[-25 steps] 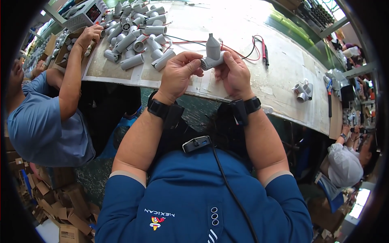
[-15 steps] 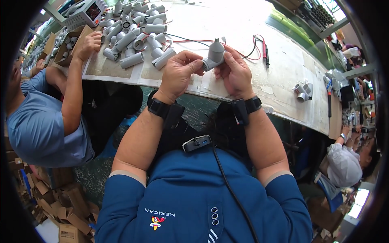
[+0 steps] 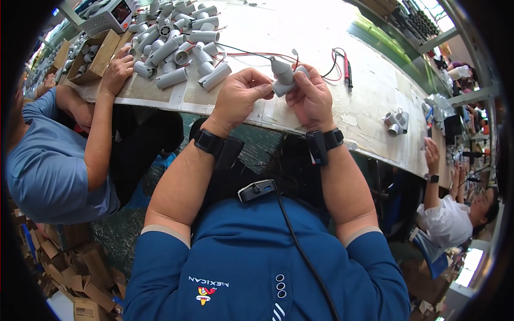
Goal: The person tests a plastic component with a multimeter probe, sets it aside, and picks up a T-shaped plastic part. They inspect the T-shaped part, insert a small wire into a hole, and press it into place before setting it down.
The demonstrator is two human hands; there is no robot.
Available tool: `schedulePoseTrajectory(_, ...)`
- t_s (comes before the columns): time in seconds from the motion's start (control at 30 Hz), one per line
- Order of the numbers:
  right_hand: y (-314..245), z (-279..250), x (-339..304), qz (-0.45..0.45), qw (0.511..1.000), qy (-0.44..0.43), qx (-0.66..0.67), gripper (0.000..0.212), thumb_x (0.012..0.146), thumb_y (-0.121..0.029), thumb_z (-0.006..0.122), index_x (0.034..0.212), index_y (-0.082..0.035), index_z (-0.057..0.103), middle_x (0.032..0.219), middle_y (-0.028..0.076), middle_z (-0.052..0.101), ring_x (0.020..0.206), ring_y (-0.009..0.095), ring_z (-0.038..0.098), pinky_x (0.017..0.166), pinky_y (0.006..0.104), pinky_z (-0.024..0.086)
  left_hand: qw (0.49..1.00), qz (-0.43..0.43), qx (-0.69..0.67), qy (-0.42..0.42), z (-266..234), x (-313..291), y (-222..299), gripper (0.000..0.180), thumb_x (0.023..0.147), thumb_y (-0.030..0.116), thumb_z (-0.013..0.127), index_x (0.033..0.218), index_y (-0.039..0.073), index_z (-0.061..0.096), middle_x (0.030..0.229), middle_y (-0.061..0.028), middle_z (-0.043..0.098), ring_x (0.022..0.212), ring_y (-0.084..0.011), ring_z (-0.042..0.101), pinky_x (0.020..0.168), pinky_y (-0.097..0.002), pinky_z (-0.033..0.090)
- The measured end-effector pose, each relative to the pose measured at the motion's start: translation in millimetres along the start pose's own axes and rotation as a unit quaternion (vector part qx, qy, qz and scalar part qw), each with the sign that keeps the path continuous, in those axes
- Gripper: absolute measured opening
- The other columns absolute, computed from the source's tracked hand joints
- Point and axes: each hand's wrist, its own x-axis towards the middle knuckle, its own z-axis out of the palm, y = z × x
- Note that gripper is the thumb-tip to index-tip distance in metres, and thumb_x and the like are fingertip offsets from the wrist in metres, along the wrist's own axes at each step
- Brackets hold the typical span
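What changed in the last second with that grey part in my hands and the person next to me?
The grey part turned: its tapered end tipped from straight up toward your left. Both hands, left hand and right hand, kept hold of it. The co-worker's hand drew back from the grey tube pile toward the table edge. The pile stayed.

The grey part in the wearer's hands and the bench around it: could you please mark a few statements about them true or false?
1. Both hands, the left hand and the right hand, hold one grey plastic part. True.
2. The pile of grey tubes lies to the person's right. False: it lies to the left, on the workbench.
3. Red and black wires lie on the bench beyond the hands. True.
4. The co-worker's hand rests in a lap. False: it is on the bench edge beside the tubes.
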Motion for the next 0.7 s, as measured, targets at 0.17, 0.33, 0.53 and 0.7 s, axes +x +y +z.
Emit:
schedulePoseTrajectory(0.17, -14, 9, -8, -0.061, 0.982, 0.035, -0.177, 0.032, 0.104, -0.017, 0.066, 0.133, -0.004, 0.059, 0.094, 0.006, 0.070, 0.075, 0.014, 0.066, 0.064, 0.0235, 0.053, 0.987, 0.077, 0.033, 0.136, 7, -5, -2, 0.012, 0.097, 0.000, 0.067, 0.108, 0.000, 0.065, 0.090, -0.0050, 0.068, 0.074, -0.0097, 0.064, 0.068, -0.0238, 0.054)
schedulePoseTrajectory(0.33, -58, 47, -36, -0.304, 0.825, 0.044, -0.475, 0.032, 0.102, -0.013, 0.069, 0.132, -0.004, 0.061, 0.096, 0.006, 0.070, 0.075, 0.015, 0.065, 0.066, 0.0261, 0.054, 0.964, 0.164, -0.031, 0.208, 11, -13, -4, 0.017, 0.096, -0.005, 0.061, 0.112, 0.001, 0.061, 0.086, -0.0022, 0.064, 0.067, -0.0065, 0.056, 0.059, -0.0221, 0.045)
schedulePoseTrajectory(0.53, -40, 18, -57, -0.201, 0.708, -0.009, -0.678, 0.034, 0.100, -0.011, 0.070, 0.132, -0.002, 0.061, 0.101, 0.008, 0.071, 0.079, 0.019, 0.067, 0.070, 0.0293, 0.055, 0.969, 0.139, 0.010, 0.206, 11, -14, -5, 0.017, 0.095, -0.004, 0.059, 0.111, 0.002, 0.060, 0.082, -0.0011, 0.062, 0.066, -0.0049, 0.052, 0.057, -0.0209, 0.041)
schedulePoseTrajectory(0.7, -43, 16, -58, -0.246, 0.727, 0.020, -0.640, 0.038, 0.097, -0.013, 0.073, 0.133, -0.004, 0.061, 0.095, 0.012, 0.069, 0.076, 0.022, 0.066, 0.070, 0.0315, 0.054, 0.973, 0.133, 0.004, 0.186, 11, -12, -6, 0.015, 0.095, -0.002, 0.060, 0.109, 0.001, 0.061, 0.079, -0.0003, 0.061, 0.066, -0.0043, 0.052, 0.057, -0.0207, 0.040)
